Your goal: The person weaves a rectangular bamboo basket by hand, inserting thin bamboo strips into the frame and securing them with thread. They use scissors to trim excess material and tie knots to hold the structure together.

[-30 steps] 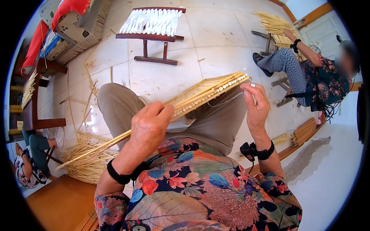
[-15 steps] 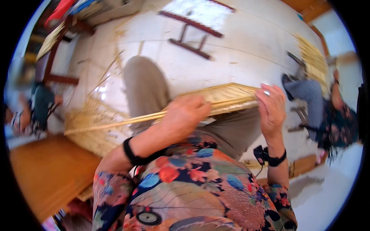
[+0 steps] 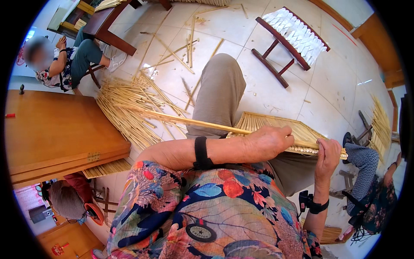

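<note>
A long yellow straw stalk [image 3: 189, 121] runs from the floor pile at the left to a panel of straw stalks [image 3: 271, 122] on my lap. My left hand [image 3: 268, 141] is closed around the stalk, above the panel's near edge. At the right part of that edge, my right hand [image 3: 327, 156] has its fingers bent and pressed on the stalks, where pale cut ends line up in a row. The panel's lower side is hidden by my hands and leg.
Loose stalks [image 3: 138, 112] lie piled on the floor beside an orange wooden cabinet [image 3: 64, 134]. A folding stool [image 3: 276, 41] with a white woven seat stands ahead. One person [image 3: 64, 64] sits at the far left, another [image 3: 371, 168] at the right, near a straw bundle [image 3: 377, 129].
The view has swung left, so my hands, the panel and the stool appear further right. My left hand stays closed on the stalk, and my right hand remains at the panel's edge.
</note>
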Motion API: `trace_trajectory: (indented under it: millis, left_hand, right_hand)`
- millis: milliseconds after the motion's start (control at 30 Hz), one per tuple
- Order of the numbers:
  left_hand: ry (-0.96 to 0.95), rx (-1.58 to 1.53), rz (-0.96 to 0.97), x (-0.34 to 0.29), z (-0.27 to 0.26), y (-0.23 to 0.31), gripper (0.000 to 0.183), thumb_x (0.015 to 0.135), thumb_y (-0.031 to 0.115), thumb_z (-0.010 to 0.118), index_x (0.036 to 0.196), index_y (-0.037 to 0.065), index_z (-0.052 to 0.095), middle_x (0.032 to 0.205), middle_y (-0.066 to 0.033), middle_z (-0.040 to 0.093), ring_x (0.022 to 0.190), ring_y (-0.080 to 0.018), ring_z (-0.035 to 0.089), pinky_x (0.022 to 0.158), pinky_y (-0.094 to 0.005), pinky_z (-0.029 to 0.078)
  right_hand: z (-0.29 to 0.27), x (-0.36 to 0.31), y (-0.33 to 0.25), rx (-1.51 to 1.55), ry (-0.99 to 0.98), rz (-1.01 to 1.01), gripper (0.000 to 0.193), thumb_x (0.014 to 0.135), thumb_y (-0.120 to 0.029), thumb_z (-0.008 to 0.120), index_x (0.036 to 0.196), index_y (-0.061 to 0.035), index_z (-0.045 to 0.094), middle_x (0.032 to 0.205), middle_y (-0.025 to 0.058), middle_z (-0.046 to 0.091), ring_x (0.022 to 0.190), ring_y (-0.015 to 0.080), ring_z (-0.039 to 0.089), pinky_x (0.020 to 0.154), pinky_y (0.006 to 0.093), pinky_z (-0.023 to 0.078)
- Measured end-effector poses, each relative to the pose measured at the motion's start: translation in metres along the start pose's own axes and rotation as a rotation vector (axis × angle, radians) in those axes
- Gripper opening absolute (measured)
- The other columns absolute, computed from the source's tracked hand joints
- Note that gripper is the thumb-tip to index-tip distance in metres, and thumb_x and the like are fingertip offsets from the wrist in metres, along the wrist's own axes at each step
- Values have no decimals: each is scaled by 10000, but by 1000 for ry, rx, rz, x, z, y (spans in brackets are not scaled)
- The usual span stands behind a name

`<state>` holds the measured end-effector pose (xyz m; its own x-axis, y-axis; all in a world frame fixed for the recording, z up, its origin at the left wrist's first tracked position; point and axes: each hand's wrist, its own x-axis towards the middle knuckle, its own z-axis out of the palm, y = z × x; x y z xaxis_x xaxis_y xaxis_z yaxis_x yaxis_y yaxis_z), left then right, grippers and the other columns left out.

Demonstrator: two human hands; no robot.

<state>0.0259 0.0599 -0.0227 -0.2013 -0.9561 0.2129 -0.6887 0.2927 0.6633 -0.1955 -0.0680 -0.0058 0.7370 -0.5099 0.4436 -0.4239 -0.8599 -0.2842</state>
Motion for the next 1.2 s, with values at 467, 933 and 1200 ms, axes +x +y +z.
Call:
trace_trajectory:
  millis: [467,933,1200]
  left_hand:
    - [44,48,0,-2,5,9,200,781,60,558,975,17,532,897,-162,572,804,-363,635,700,-439,520]
    - [15,-23,-125,8,-24,-12,123,888,53,600,1001,6,594,889,-187,596,808,-387,603,695,-431,499]
    - [-61,-214,-75,28,-57,27,142,932,23,567,1061,-24,602,826,-112,588,666,-221,567,610,-297,463]
  right_hand:
    - [-1,-9,1,4,4,20,103,869,-26,635,972,-28,648,895,129,632,891,338,581,909,436,440]
    - [-31,-26,-13,483,259,317,115,887,-1,596,973,-22,669,886,108,650,805,204,615,732,297,496]
    - [-3,-118,-40,84,-366,156,164,748,-76,669,911,-74,655,897,59,603,929,264,575,795,365,456]
